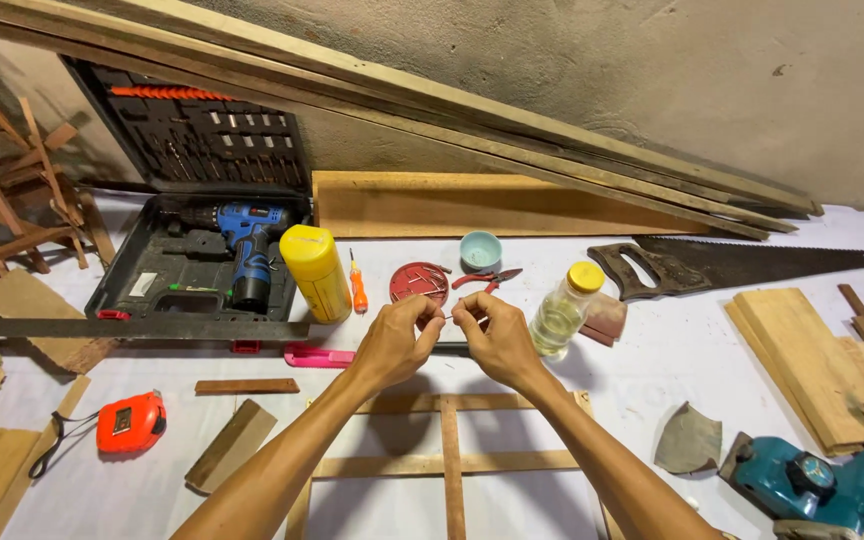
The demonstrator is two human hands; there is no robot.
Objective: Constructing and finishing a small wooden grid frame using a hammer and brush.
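Observation:
My left hand (399,340) and my right hand (492,338) meet above the white work surface, fingertips pinched together on a thin small nail (449,316) held between them. Just behind the hands sits a round red lid (419,283) with several nails in it. Below my forearms lies a frame of thin wooden slats (450,462), flat on the surface. A long dark metal ruler (132,328) runs from the left edge toward my hands.
Open black tool case with a blue cordless drill (247,240), yellow canister (316,272), orange screwdriver (358,288), red pliers (487,279), small teal bowl (480,250), clear bottle with yellow cap (564,312), hand saw (732,265), orange tape measure (132,422), teal power planer (832,490), planks at right and back.

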